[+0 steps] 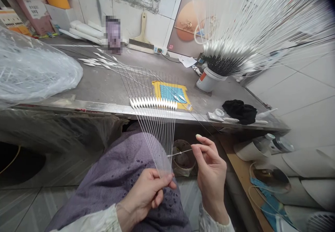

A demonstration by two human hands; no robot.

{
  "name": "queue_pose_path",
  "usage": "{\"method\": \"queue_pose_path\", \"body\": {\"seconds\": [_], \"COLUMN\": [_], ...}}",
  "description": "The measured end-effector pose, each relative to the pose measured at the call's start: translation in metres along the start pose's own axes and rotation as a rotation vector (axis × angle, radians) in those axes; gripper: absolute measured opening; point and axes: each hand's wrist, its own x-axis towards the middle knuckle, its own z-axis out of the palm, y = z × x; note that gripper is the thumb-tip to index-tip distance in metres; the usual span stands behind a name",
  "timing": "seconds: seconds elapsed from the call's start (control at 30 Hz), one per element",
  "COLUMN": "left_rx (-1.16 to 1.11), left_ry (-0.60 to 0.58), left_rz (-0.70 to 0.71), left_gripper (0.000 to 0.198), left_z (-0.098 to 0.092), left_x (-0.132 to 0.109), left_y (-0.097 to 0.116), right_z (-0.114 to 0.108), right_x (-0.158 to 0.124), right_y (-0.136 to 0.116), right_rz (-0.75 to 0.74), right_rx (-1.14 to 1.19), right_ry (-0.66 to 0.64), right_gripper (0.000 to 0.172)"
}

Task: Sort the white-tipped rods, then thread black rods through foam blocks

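Purple checked lap cloth (115, 162) closest in at 6 o'clock, beneath both forearms and pale cuffs (99, 221). Left hand (145, 195) at 7 o'clock, clamped on the gathered lower ends of a fan of thin white stems (159, 137), thumb across the bundle. From that pinch, stems spreading upward toward 12, with a row of white spindle-shaped float bodies (153, 103) near their far ends, seen against the steel bench edge (104, 106). Right hand (210, 171) at 5 o'clock, well apart from the left, thumb and forefinger pinched on one short thin rod (183, 151) with a small bead along it, tip reaching toward the fan.

Handling, by judgement: stems probably very light, springy and whippy; bodies probably brittle; fine tips easily bent. Safest hold likely low on bare stem, close to the bundle, never on the bodies.

Farther out: yellow-and-blue mat (170, 94) at 12, white bucket (206, 80) packed with more stems at 1 o'clock, black cloth (240, 111) at 2 o'clock, crumpled plastic sheet (31, 64) at 10 o'clock.
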Motion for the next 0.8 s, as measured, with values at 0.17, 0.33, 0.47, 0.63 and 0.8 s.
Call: {"method": "queue_pose_path", "body": {"seconds": [0.17, 0.33, 0.47, 0.63, 0.8], "left_rx": [-0.006, 0.004, 0.007, 0.002, -0.038], "left_ry": [0.007, -0.009, -0.008, -0.003, -0.02], "left_rz": [0.003, 0.009, -0.002, -0.012, 0.026], "left_gripper": [0.044, 0.044, 0.044, 0.045, 0.045], "left_z": [0.001, 0.0, 0.0, 0.0, 0.001], "left_x": [0.0, 0.001, 0.002, 0.001, 0.001], "left_y": [0.0, -0.002, -0.004, -0.003, -0.002], "right_z": [-0.005, -0.008, -0.011, -0.008, 0.012], "right_x": [0.001, 0.002, 0.003, 0.001, -0.006], "right_y": [0.002, 0.003, 0.003, -0.006, -0.021], "right_rz": [-0.002, -0.007, -0.01, -0.011, -0.073], "right_rx": [-0.03, 0.023, 0.04, 0.055, 0.033], "right_ry": [0.013, 0.032, 0.038, 0.059, -0.084], "right_gripper": [0.008, 0.008, 0.008, 0.007, 0.006]}}
